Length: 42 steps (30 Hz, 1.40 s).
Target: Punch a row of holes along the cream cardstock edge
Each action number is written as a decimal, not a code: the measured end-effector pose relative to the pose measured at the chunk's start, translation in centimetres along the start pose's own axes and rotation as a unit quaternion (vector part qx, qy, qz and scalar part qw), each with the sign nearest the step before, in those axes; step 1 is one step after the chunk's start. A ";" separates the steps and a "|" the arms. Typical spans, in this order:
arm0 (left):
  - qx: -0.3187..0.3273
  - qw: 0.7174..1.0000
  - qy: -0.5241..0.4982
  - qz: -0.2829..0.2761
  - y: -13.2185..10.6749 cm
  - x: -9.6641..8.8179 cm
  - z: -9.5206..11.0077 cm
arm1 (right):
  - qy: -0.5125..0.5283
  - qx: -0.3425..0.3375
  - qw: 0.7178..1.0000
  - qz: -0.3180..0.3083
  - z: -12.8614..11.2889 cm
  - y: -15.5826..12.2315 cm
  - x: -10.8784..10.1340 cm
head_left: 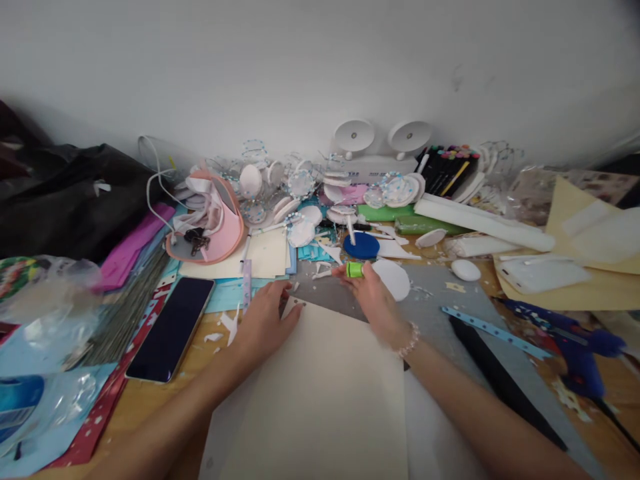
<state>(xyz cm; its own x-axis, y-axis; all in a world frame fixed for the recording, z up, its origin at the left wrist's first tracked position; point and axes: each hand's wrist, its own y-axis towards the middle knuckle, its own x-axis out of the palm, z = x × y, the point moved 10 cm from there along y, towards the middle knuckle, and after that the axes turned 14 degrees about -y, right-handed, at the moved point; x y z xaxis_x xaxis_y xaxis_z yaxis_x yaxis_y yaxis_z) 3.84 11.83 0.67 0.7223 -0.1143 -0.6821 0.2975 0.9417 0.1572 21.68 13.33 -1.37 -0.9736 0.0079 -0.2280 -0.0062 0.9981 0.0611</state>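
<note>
My left hand (265, 323) rests on the upper left corner of a large cream sheet of card (325, 393), fingers curled and pressing it down. Beyond the sheet's top edge, my right hand (373, 297) pinches a small green tool (355, 269), perhaps a small hole punch; the wrist wears a bead bracelet. The card lies on a grey mat (435, 300). A white foam disc (393, 278) sits just right of the green tool, and a blue disc (361, 245) lies behind it.
A dark phone (173, 327) lies left of the card. A pink visor (213, 223), white beaded discs (300, 193), markers (450, 170), a white roll (480, 223) and a blue glue gun (575, 347) crowd the desk. A black bag (70, 200) is far left.
</note>
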 end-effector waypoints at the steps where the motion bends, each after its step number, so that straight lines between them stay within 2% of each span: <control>1: -0.004 1.000 0.006 -0.007 -0.1 0.1 -0.1 | 0.006 0.004 1.000 -0.013 -0.2 -0.1 -0.1; 4: -0.012 1.000 0.007 -0.017 -0.1 0.2 -0.2 | 0.077 0.066 0.985 -0.142 0.0 -1.1 1.4; 6: -0.022 0.999 -0.005 -0.030 -0.1 0.4 -0.2 | 0.056 0.077 0.975 -0.200 -0.1 -1.9 2.1; 8: -0.037 0.998 -0.032 -0.045 -0.1 0.6 -0.3 | -0.034 0.036 0.984 -0.172 -0.5 -1.9 1.4; 11: -0.055 0.993 -0.082 -0.061 -0.2 0.8 -0.4 | -0.148 -0.042 0.984 -0.088 -1.7 -1.6 0.0; 14: -0.047 0.994 -0.072 -0.075 -0.3 0.7 0.1 | -0.126 -0.070 0.988 -0.047 -2.5 -1.4 -0.7; 17: -0.033 0.993 -0.070 -0.084 -0.6 0.6 0.7 | -0.062 -0.054 0.996 -0.026 -2.9 -1.4 -1.2; 21: -0.028 0.991 -0.110 -0.074 -1.5 0.6 1.1 | -0.078 -0.045 0.995 -0.050 -3.5 -1.9 -0.6; 23: -0.014 0.991 -0.117 -0.065 -1.9 0.6 1.3 | -0.142 -0.100 0.981 -0.086 -4.5 -2.4 0.4; 26: 0.035 0.990 -0.127 -0.046 -2.4 0.3 2.0 | -0.234 -0.208 0.941 -0.126 -6.1 -3.6 2.0; 28: 0.072 0.989 -0.128 -0.023 -2.6 -0.1 2.4 | -0.269 -0.241 0.923 -0.133 -6.5 -4.2 2.6; 33: 0.140 0.985 -0.105 0.000 -3.2 -0.5 2.8 | -0.305 -0.255 0.907 -0.136 -6.6 -4.5 3.3; 38: 0.158 0.983 -0.092 0.017 -3.5 -1.0 2.9 | -0.295 -0.254 0.909 -0.148 -6.4 -4.5 3.6; 42: 0.180 0.980 -0.085 0.005 -3.6 -0.8 3.6 | -0.301 -0.259 0.901 -0.174 -5.9 -4.8 4.5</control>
<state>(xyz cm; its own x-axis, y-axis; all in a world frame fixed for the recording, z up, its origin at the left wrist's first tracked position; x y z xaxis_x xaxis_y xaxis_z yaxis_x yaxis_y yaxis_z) 4.43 7.41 3.17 0.8114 -0.1854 -0.5542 0.4684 0.7734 0.4271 15.97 8.21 3.05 -0.5935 -0.1139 -0.7967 -0.5449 0.7854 0.2936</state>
